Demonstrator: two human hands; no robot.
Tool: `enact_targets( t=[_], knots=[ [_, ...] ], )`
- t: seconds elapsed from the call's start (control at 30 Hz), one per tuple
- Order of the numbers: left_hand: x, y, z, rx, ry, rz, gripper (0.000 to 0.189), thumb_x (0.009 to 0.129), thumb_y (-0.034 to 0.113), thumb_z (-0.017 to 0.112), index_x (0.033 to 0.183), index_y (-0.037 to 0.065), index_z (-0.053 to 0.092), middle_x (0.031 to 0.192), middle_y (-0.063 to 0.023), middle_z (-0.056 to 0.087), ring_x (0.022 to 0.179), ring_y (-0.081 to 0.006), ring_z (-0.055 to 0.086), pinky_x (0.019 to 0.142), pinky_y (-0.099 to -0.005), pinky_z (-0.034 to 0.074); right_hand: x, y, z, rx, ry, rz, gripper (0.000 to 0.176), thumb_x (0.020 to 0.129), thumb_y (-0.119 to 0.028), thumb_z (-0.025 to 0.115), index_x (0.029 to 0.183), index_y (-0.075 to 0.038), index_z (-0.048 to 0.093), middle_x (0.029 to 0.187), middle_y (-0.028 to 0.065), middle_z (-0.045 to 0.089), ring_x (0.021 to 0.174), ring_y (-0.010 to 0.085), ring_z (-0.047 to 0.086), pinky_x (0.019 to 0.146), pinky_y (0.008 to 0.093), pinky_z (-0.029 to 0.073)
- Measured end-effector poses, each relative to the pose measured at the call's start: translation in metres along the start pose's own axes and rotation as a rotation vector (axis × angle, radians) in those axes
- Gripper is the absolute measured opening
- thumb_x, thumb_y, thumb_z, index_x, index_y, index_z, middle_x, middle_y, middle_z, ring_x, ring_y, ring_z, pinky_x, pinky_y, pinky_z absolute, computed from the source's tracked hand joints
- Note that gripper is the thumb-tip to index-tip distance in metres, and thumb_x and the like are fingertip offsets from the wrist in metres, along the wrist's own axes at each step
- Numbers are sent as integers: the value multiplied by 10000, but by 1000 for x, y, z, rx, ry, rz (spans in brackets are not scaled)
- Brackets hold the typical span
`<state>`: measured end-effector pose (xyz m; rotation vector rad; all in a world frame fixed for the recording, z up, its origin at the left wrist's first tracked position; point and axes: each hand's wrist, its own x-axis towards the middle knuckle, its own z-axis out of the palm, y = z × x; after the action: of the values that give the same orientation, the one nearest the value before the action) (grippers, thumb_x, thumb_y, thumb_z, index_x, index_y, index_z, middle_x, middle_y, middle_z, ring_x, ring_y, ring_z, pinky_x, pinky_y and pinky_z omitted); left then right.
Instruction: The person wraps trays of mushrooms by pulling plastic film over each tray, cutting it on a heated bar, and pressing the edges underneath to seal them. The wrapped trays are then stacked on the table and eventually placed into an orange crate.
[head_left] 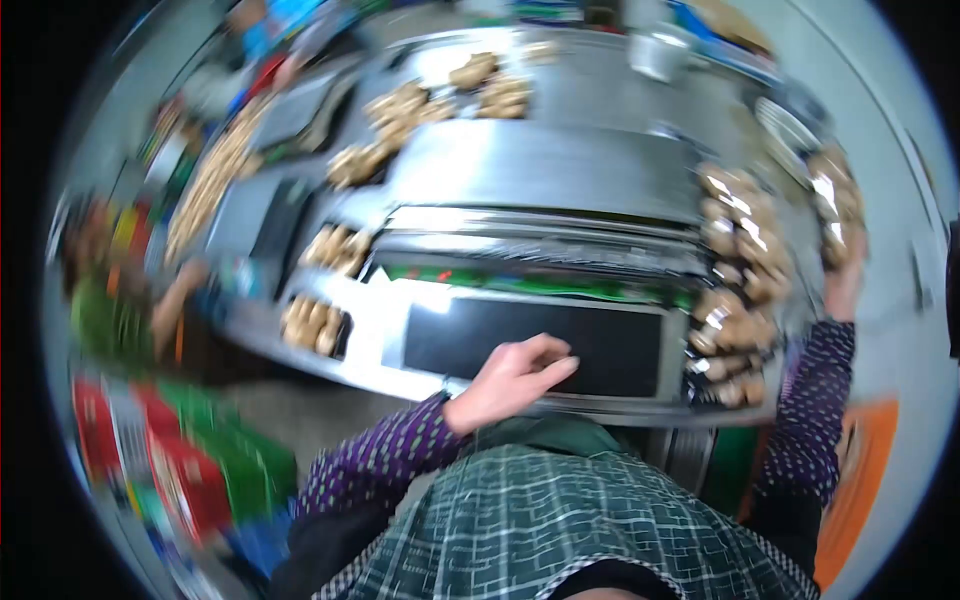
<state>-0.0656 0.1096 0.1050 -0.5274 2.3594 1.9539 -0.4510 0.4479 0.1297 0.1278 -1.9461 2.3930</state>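
My left hand (515, 380) is over the black plate (600, 350) at the front of a wrapping machine (550, 170), its fingers loosely curled and apart with nothing between them. At the right edge of the metal table, my right hand (845, 280) reaches out to a shiny wrapped pack of light brown mushroom-like pieces (835, 195), and its fingers are against the pack's near end. More wrapped packs (740, 225) are stacked right of the machine. To its left lie several packs of the same pieces (315, 325), apparently unwrapped.
A person in green (115, 320) stands at the left, near dark crates or trays (240, 220). Other people's arms show at the upper left. A white container (660, 52) and a white basket (785, 135) are at the back right. Red and green boxes (180, 450) lie lower left.
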Motion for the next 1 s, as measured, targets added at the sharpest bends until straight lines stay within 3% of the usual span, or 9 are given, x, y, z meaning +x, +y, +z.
enact_targets(
  t=[0.2,0.33,0.4,0.5,0.6,0.7,0.8,0.9,1.0],
  knots=[
    [-16,-72,-83,81,754,-22,251,822,213,610,939,-9,625,758,-107,646,688,-121,598,638,-267,481,193,163,-122,-148,-6,664,533,818,-479,575,1145,-62,513,1098,101,565,867,245,574,763,388,493],
    [-58,-143,-207,231,1055,-91,243,814,193,604,912,-27,632,795,-136,654,721,-146,606,681,-275,475,204,136,-146,-979,27,363,590,829,-489,545,1026,66,573,1007,202,604,893,221,578,787,345,469],
    [-67,-175,-259,355,1114,-184,269,820,202,595,922,-45,623,809,-160,652,749,-176,618,693,-291,473,164,67,-77,-1404,244,185,604,848,-474,526,953,116,599,953,242,618,920,206,575,805,327,452],
    [-43,-207,-326,422,1193,-322,299,823,219,587,950,-51,613,862,-191,651,803,-259,629,732,-328,471,10,9,159,-864,-216,-613,396,891,-250,510,1159,41,512,1052,140,599,924,200,571,830,309,439],
    [-2,-243,-387,448,1223,-305,426,809,321,576,1058,-24,585,979,-204,632,933,-303,606,821,-349,455,-192,13,365,-500,-836,-441,291,842,-125,559,1111,-19,521,1070,96,581,906,153,581,784,276,463],
    [32,-308,-451,539,1102,-273,519,811,408,530,1161,25,540,1142,-211,564,1075,-321,531,928,-370,394,-315,73,482,-80,-1301,397,437,857,-194,583,1231,-20,438,997,77,585,842,121,563,734,246,461],
    [44,-342,-502,1374,522,-278,330,821,138,503,1151,137,516,1273,-118,448,1137,-314,466,919,-377,430,-397,181,586,-196,-785,191,301,809,-284,602,861,11,631,787,134,616,801,249,607,680,339,484],
    [52,-350,-521,1347,431,-57,459,704,117,627,1146,80,510,1207,-143,509,1131,-302,476,919,-379,434,-410,218,609,-664,-633,493,681,798,-345,569,1310,-31,249,1316,248,259,1162,404,377,939,534,329],
    [67,-365,-529,880,455,-177,372,775,179,580,1117,42,532,1128,-126,543,1041,-255,509,863,-349,444,-417,273,627,-747,-670,472,589,784,-353,577,1200,10,370,1265,265,300,1143,408,366,943,519,328]
  ],
)
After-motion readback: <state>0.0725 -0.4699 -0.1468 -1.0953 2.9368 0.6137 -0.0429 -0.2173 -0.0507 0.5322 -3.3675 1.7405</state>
